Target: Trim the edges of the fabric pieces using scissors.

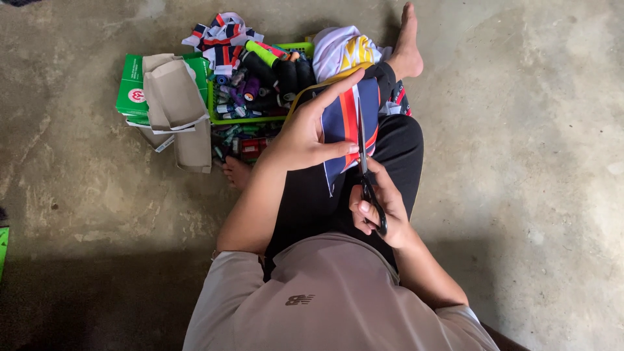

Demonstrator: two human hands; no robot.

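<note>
- Bare concrete floor, stained; you sit on it, legs out.
- Left hand: grip pinching striped fabric piece over your lap.
- Right hand: grip closed through black scissors, blades at the fabric's right edge; cut appears partway.
- Green basket of thread spools, cut scraps beyond.

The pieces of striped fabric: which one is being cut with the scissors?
The navy, red and white piece held by the left hand; the scissors in the right hand cut it. The other scraps lie beyond the green basket.
</note>
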